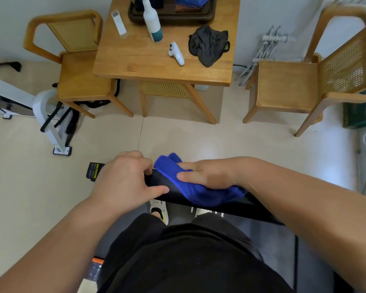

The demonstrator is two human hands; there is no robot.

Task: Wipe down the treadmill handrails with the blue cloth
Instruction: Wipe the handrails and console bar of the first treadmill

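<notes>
Down at the bottom of the view, the left hand wraps around the near end of the black handrail, its fingers curled over the far edge and the thumb lying along the near side, so it holds the rail. Just beside it, the right hand lies flat on the blue cloth, fingers held narrow and close together, pressing the cloth down onto the top of the rail; the cloth drapes over the rail with a bunched fold sticking out past the fingertips towards the left hand. The two hands are near each other but apart, with a short bare stretch of rail between them. Below the rail a white shoe stands on the dark treadmill belt. Further off, a wooden bench carries a dark tray at its far edge; inside the tray lie folded cloths, one blue and one brown, though the tray is cut off at the top of the view. A white spray bottle stands just in front of the tray, partly overlapping its rim, and a white remote, a white controller and a crumpled black cloth lie on the bench. A wooden chair stands to either side.
</notes>
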